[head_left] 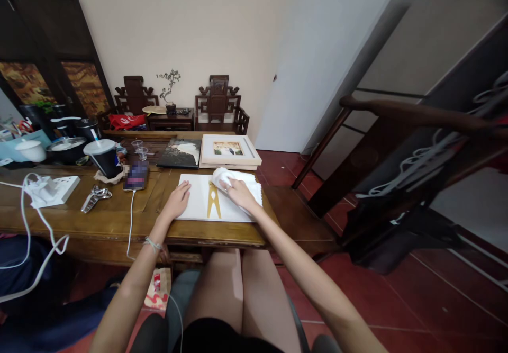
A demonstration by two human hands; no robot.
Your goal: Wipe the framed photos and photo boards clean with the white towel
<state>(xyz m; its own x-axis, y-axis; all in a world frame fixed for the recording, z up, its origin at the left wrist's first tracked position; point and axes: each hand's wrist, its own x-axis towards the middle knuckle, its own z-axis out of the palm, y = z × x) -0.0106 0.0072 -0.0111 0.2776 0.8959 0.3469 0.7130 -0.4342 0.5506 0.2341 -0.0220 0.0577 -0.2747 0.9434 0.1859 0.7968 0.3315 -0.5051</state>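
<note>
A white rectangular board (196, 199) lies flat near the table's front edge. On its face shows a yellow, clothes-peg-like shape (210, 208), its two legs pointing toward me. My left hand (177, 201) rests on the board's left edge, fingers stretched out and holding nothing. With my right hand (238, 194) I grip a bunched white cloth (251, 184), which lies over the board's right part and touches the top of the yellow shape. Part of the cloth and some of my right fingers are hidden.
Behind the board are a framed picture (246, 160) and a dark panel (169, 154). To the left are a phone (136, 177) on a cable, a metal claw clip (95, 198), a lidded cup (103, 160) and a power strip (63, 190). A wooden chair (337, 168) stands right.
</note>
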